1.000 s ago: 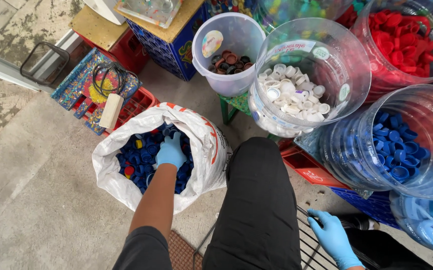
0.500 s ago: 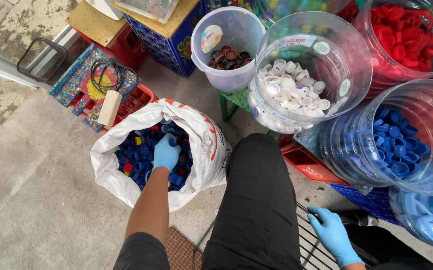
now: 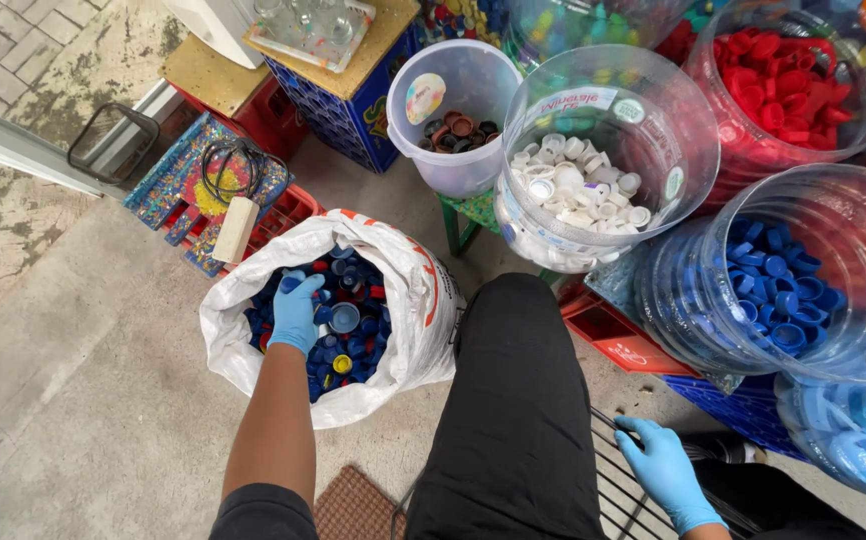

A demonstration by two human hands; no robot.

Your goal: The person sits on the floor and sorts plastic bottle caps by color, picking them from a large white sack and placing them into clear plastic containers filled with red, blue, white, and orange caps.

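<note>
- Left hand [image 3: 296, 312], gloved, reaches into the white sack [image 3: 423, 300], fingers curled over mixed bottle caps [image 3: 348, 330].
- Right hand [image 3: 665, 472] rests loosely spread on a wire rack [image 3: 618, 500].
- Sack mostly full; white-cap tub [image 3: 593, 160] partly filled.

Recycling sorting yard: colour-sorted cap tubs [image 3: 593, 190].

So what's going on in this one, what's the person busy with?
A seated person in blue gloves has the left hand down in a white sack of mixed bottle caps, mostly blue with some red and yellow. The right hand rests on a black wire rack beside the leg. Around them stand clear tubs of caps sorted by colour: white caps, red caps, blue caps and a smaller bucket of brown caps.
</note>
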